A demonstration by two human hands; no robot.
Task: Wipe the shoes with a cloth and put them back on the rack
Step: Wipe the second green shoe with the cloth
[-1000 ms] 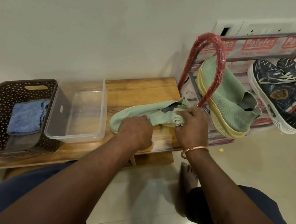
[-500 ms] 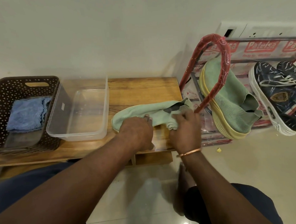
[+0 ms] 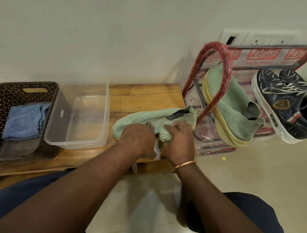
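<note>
While midway through the wiping step, pins the green shoe [image 3: 145, 117] down on the wooden bench [image 3: 145, 95] with the left hand [image 3: 138, 139], fingers curled over its upper, and rubs its near side with the pale cloth [image 3: 164, 136] bunched tight in the right hand [image 3: 179, 143]. Probably calls next for finishing the pass toward the heel, then lifting the shoe onto the rack [image 3: 222, 49] beside its mate [image 3: 236, 113], clear of the red frame.
</note>
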